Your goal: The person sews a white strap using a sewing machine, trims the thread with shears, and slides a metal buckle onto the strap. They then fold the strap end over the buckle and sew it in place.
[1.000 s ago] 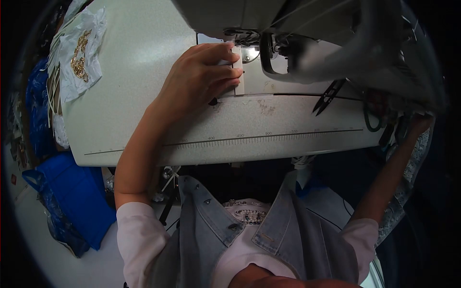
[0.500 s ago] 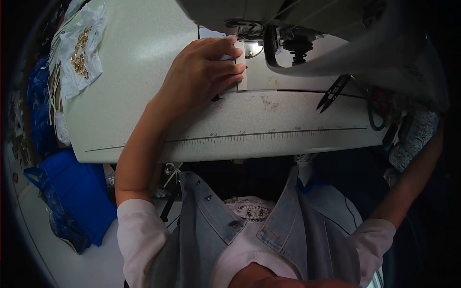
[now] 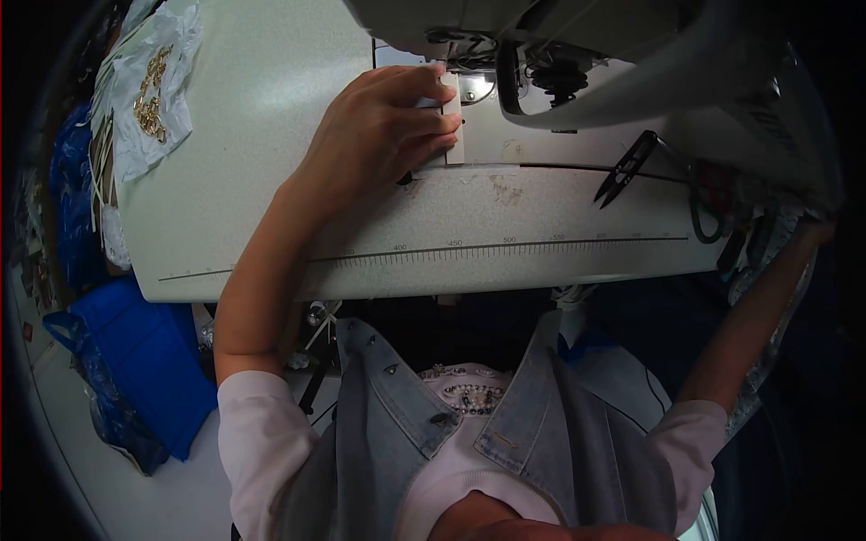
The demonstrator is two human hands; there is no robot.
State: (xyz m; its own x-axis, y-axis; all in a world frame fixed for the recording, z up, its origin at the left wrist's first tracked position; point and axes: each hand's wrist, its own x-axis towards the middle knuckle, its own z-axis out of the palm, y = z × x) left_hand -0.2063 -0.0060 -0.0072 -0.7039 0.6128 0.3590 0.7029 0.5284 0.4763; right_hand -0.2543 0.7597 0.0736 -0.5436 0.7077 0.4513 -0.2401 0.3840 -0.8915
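My left hand [image 3: 383, 122] rests on the sewing machine's bed, its fingers bent and pressed together on a narrow white strip [image 3: 455, 149]. The strip lies flat beside the lit needle area, its upper end close to the presser foot parts under the machine head [image 3: 622, 54]. My fingers cover part of the strip. At the far right my right hand [image 3: 819, 233] is dim and low beside the machine's end; its fingers cannot be made out. Black thread snips [image 3: 624, 169] lie on the bed to the right of the strip.
Gold chain [image 3: 149, 99] lies on white crumpled plastic [image 3: 180, 54] at the table's left. A printed ruler [image 3: 424, 256] runs along the front edge. A blue bag [image 3: 144, 361] stands below left. Patterned material [image 3: 767, 261] hangs at the right, near tools.
My right forearm has shifted a little inward, and more of the right hand shows at the machine's end. My left hand and the strip have hardly moved; the view has shifted slightly.
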